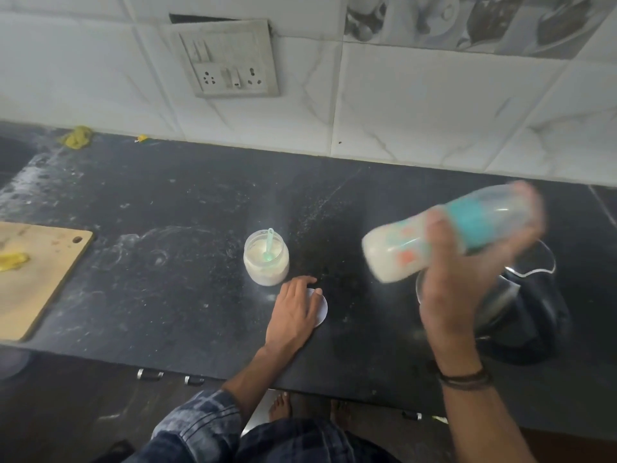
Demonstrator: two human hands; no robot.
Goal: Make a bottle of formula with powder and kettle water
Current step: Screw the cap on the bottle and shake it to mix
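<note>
A wooden board (36,275) sits far left on the table (167,212). Mid-table stands the open powder jar (266,265), with the scoop (268,245) in it. Your left hand (295,312) lies flat, fingers relaxed, on the white lid (322,310) beside the jar. Your right hand (460,279) grips the milky bottle (434,235), tilted and blurred, above the kettle (521,315).
</note>
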